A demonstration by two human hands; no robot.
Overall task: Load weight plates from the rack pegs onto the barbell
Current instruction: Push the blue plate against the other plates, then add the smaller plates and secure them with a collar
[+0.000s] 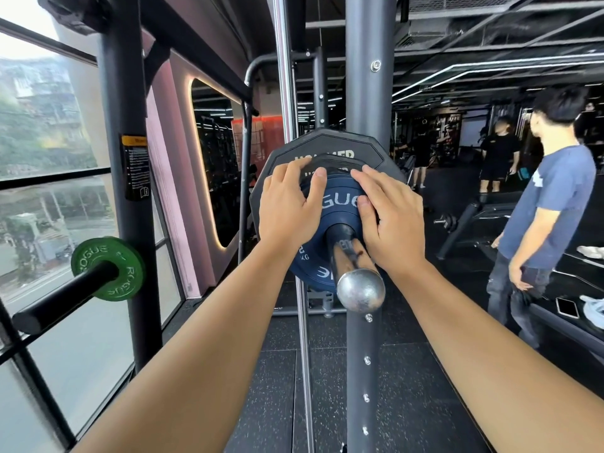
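Left hand [291,206] and right hand [390,220] press the blue plate [340,199], fingers [317,183] spread; uneven pushing could jam it crooked.

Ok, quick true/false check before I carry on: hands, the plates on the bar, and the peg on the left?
1. Both hands rest on the plates on the barbell. True: the left hand and right hand lie on the plates either side of the barbell sleeve.
2. The blue plate is alone on the bar. False: black plates sit behind the blue plate.
3. The blue plate is outermost. True.
4. The left peg holds a red plate. False: the rack peg carries a green plate.
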